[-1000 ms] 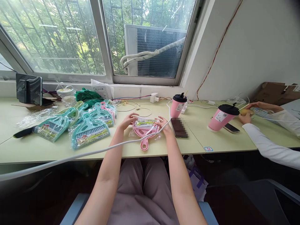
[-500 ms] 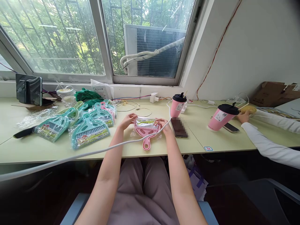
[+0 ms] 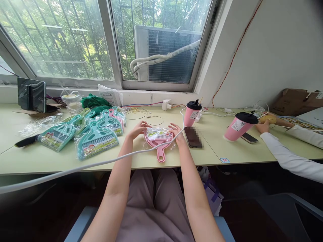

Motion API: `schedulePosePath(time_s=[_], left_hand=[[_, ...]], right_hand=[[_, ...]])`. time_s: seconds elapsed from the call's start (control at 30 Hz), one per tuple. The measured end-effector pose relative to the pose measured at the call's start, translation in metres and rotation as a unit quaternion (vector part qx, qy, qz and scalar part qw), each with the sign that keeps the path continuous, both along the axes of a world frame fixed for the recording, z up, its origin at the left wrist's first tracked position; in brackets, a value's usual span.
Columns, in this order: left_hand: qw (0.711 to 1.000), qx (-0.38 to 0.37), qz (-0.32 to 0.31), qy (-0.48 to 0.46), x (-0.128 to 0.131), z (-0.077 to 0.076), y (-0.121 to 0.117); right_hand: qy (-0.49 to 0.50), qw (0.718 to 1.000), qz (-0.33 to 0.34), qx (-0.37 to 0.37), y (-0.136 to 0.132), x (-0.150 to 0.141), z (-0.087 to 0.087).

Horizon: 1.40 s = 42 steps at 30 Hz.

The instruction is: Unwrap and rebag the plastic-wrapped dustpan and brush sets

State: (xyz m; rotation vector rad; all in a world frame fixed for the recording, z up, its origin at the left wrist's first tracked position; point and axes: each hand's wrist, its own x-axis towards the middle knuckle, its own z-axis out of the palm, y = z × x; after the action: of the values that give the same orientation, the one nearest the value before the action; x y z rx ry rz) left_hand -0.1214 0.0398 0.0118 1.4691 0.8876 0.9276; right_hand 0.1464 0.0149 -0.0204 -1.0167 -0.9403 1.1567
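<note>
Left fingers: the left hand [image 3: 137,130] lies open, its fingers [image 3: 144,125] spread and curved lightly against the left edge of a clear plastic bag [image 3: 157,133]; no firm grip shows.

Right fingers: the right hand [image 3: 177,133] mirrors it, its fingers [image 3: 172,126] open and resting on the bag's right edge, with a white cable [image 3: 101,163] running across the wrist.

Pink dustpan: the pink plastic dustpan [image 3: 158,144] lies flat inside the bag on the table [image 3: 202,156], between the two hands, with its handle [image 3: 160,156] pointing toward the person.

Change: compared with a moment ago, the hands sit closer around the bag, and the dustpan has turned so that its handle points more directly at the person.

Left of the hands: several teal plastic dustpans [image 3: 94,142] in clear bags lie overlapping, with another pink one [image 3: 114,113] partly hidden among them.

Right of the hands: a phone [image 3: 193,137] lies face up just beside the right hand, behind it stands a pink lidded cup [image 3: 191,114], and a second pink cup [image 3: 238,126] lies tilted further along.

Co-worker: at the far right, a white sleeve [image 3: 287,159] leads to a co-worker's hand [image 3: 262,127], near a yellow object [image 3: 268,118].
</note>
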Motion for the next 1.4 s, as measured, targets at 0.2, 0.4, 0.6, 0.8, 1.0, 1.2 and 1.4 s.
schedulePosePath(time_s=[0.2, 0.4, 0.6, 0.8, 1.0, 1.2, 1.4], left_hand=[[0.99, -0.057, -0.124, 0.046, -0.004, 0.012, -0.014], [0.98, -0.066, -0.158, 0.103, -0.006, 0.019, -0.02], [0.98, -0.053, -0.146, 0.124, -0.003, 0.019, -0.018], [0.984, -0.09, -0.13, 0.086, -0.002, 0.019, -0.018], [0.983, -0.06, -0.171, 0.03, -0.012, 0.019, -0.02], [0.986, -0.026, -0.162, -0.003, -0.013, 0.013, -0.012], [0.993, -0.028, -0.117, 0.009, -0.014, 0.017, -0.014]], right_hand=[[0.013, 1.0, -0.017, 0.022, -0.004, 0.001, 0.003], [0.023, 0.999, -0.022, 0.022, -0.008, -0.001, 0.007], [-0.002, 0.999, -0.017, 0.03, -0.008, -0.002, 0.008], [0.026, 0.999, -0.009, 0.023, -0.007, -0.002, 0.009], [0.025, 0.999, -0.022, 0.037, -0.008, 0.002, 0.009], [0.059, 0.997, -0.028, 0.043, -0.005, 0.003, 0.006], [0.094, 0.994, -0.039, 0.044, -0.001, 0.006, 0.001]])
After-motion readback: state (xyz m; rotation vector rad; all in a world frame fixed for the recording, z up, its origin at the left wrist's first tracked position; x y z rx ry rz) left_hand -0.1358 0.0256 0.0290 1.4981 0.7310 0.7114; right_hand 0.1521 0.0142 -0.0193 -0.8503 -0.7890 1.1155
